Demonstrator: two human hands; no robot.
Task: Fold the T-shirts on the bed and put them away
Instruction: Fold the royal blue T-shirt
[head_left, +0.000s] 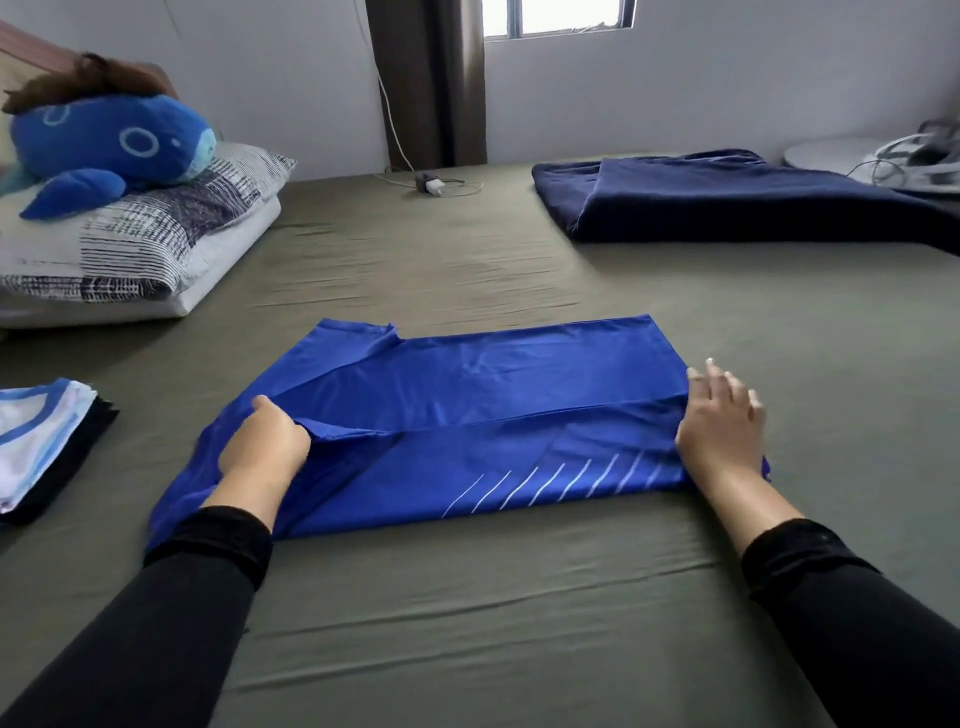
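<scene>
At far left, your folded stack sits clear of the work. Your left hand grasps the fold edge of the blue T-shirt, which lies mid-bed on the sheet, likely to keep the crease taut. Your right hand, fingers released and spread, presses the shirt's right end flat.

Bed, olive-green sheet. Lying on it: blue T-shirt, partly folded, centre; stack of folded shirts, left edge; patterned pillow, far left; folded navy blanket, far right; charger with cable, far side.
</scene>
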